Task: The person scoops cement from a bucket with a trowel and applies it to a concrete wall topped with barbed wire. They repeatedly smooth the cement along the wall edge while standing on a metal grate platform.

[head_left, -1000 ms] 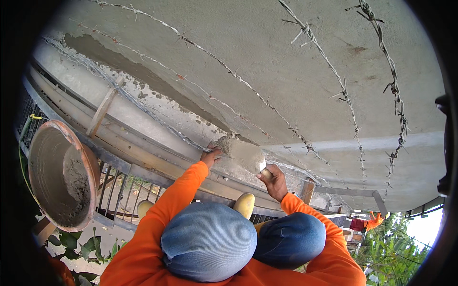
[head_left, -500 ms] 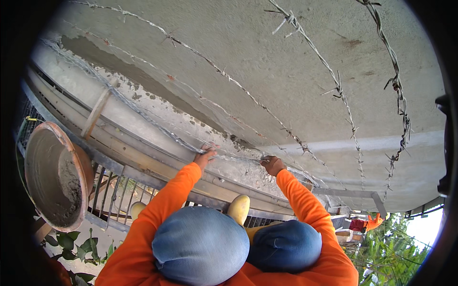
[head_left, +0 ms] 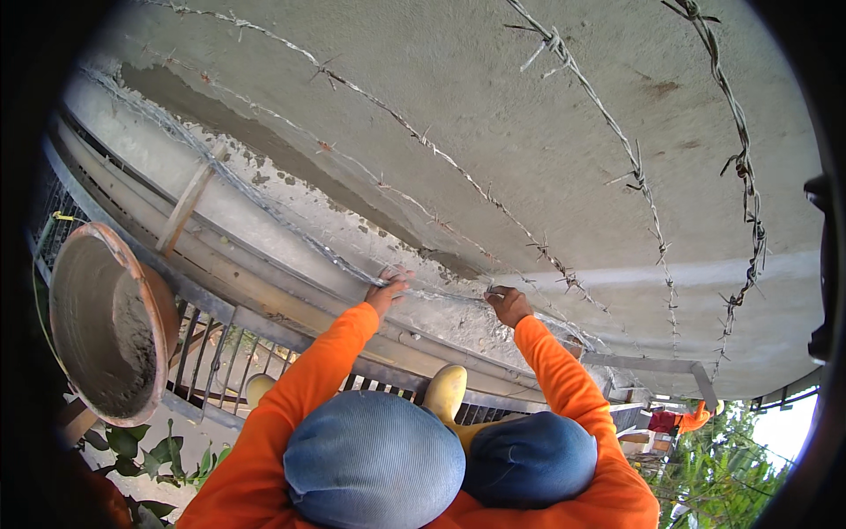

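A silvery bundle of thin wire [head_left: 322, 249] runs along the rough concrete ledge [head_left: 291, 207] at the foot of a grey plastered wall [head_left: 458, 97]. My left hand [head_left: 389, 290] lies over this wire bundle with its fingers stretched out toward the right. A short way to the right, my right hand [head_left: 508, 306] is closed, its thumb and fingers pinching the wire. Between both hands the strand sags slightly above the ledge. Several lines of barbed wire [head_left: 480, 189] stretch across the wall beyond my hands, apart from them.
A round mortar tub [head_left: 160, 309] with grey residue stands at the left beside a barred metal platform [head_left: 211, 361]. A wooden brace [head_left: 187, 204] crosses the ledge. My yellow boot [head_left: 446, 392] rests below my hands. A metal bracket [head_left: 652, 361] and an orange-clad person [head_left: 693, 418] are at right.
My left hand has shifted slightly right along the wire, its fingers more extended. My right hand stays pinched at nearly the same place. The view has tilted a little.
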The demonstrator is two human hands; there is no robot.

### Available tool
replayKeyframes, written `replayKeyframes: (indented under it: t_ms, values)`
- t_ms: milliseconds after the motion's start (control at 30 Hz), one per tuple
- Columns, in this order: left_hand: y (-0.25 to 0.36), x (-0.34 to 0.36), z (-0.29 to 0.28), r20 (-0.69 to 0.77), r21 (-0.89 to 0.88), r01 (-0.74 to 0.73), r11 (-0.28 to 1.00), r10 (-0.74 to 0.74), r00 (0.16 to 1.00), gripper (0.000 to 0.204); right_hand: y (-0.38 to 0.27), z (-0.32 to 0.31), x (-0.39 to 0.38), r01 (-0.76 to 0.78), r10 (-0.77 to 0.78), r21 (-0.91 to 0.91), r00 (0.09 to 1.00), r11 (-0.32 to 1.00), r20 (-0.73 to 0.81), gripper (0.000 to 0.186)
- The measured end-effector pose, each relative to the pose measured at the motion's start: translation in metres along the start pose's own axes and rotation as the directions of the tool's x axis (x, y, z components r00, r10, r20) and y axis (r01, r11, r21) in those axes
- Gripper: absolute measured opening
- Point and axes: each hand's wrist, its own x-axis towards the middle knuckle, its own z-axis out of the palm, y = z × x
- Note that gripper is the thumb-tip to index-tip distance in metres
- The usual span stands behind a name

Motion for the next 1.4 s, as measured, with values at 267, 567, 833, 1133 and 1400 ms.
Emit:
replayKeyframes:
  t_ms: [267,567,833,1133,1400]
  values:
    - [0.003,0.001,0.005,-0.026,-0.014,-0.006,1.000,0.006,1.000,0.042,-0.007,0.011,0.006,0.034,-0.035,-0.108,0.999,0.994,-0.007,0.043]
    - [0.000,0.000,0.002,-0.019,-0.041,-0.013,0.999,0.013,1.000,0.041,0.000,-0.009,0.018,0.144,-0.143,-0.017,0.989,0.989,0.021,0.046]
    - [0.003,0.002,0.002,-0.012,-0.039,-0.004,0.999,0.004,1.000,0.038,-0.033,0.016,0.021,0.090,-0.090,-0.076,0.996,0.993,0.005,0.047]
    - [0.006,-0.001,0.005,-0.036,-0.010,0.013,1.000,-0.013,0.999,0.040,0.016,0.016,0.044,0.162,-0.166,0.145,0.986,0.976,0.019,0.047]
    - [0.007,0.001,0.005,-0.023,-0.016,0.012,1.000,-0.012,1.000,0.043,-0.001,0.006,0.016,0.110,-0.105,-0.112,0.993,0.988,0.053,0.047]
